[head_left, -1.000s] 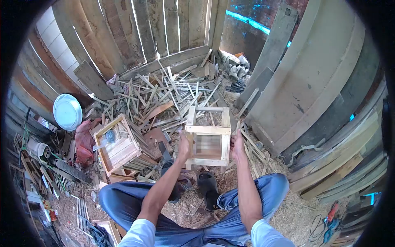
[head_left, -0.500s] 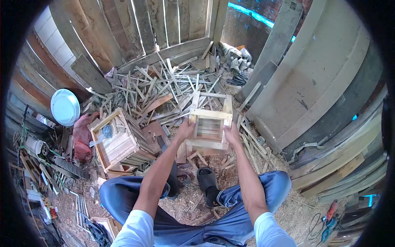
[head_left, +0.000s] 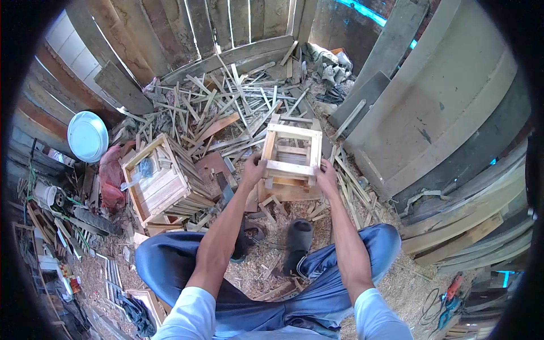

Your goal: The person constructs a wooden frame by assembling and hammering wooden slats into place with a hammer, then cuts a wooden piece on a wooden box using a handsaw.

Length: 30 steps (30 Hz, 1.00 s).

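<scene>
A small open frame of pale wood (head_left: 292, 132) is held in front of my knees, with crossbars between its corner posts. My left hand (head_left: 253, 171) grips its left side near the lower crossbar. On the right side my right hand (head_left: 325, 175) is closed round the opposite corner. Through the frame's openings more bars show, and a brownish board (head_left: 292, 194) lies beneath it on the floor. The fingers are partly hidden behind the wood.
Left of the frame stands a larger slatted wooden box (head_left: 161, 198) with a plastic bag inside. Scrap sticks (head_left: 226, 113) pile up beyond. A pale blue basin (head_left: 88, 136) leans at the left; a power tool (head_left: 451, 303) lies at the lower right.
The frame has tilted in my hands, so its top opening and crossbars face the camera differently. Both hands have turned with it. One foot has shifted slightly, and the view has moved a little.
</scene>
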Each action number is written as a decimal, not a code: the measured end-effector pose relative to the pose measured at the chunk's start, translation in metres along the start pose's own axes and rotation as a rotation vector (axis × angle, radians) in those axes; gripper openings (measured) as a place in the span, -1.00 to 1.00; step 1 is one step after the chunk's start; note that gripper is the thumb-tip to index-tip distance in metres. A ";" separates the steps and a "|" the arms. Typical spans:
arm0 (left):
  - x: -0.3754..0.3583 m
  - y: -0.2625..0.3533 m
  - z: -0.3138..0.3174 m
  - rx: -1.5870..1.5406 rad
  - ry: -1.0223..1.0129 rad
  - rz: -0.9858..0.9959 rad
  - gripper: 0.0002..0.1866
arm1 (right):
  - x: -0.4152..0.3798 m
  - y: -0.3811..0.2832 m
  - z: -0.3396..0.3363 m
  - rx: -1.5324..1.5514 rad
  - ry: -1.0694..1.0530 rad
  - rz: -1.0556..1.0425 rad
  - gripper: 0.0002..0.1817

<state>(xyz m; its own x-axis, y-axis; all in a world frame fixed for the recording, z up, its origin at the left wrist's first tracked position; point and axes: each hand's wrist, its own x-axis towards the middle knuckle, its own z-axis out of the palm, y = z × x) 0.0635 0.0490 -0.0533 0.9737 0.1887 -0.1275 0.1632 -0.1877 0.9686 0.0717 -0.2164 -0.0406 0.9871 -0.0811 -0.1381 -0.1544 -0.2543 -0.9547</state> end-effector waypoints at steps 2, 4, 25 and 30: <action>-0.019 -0.012 -0.001 0.009 0.033 -0.025 -0.61 | -0.026 -0.008 0.005 -0.048 0.081 0.074 -0.59; -0.029 -0.009 0.001 0.015 0.064 -0.028 -0.62 | -0.030 -0.008 0.007 -0.094 0.173 0.132 -0.65; -0.133 -0.095 0.041 0.265 0.049 -0.419 -0.63 | -0.152 0.108 0.087 -0.614 -0.282 0.076 -0.44; -0.147 -0.092 0.027 -0.118 -0.109 -0.621 -0.67 | -0.139 0.092 0.055 -0.436 -0.630 0.408 -0.70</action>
<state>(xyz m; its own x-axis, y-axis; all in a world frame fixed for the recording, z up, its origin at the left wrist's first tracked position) -0.0900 0.0129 -0.1299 0.7153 0.1279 -0.6870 0.6892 0.0333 0.7238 -0.0778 -0.1755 -0.1237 0.6706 0.2695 -0.6911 -0.3765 -0.6791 -0.6302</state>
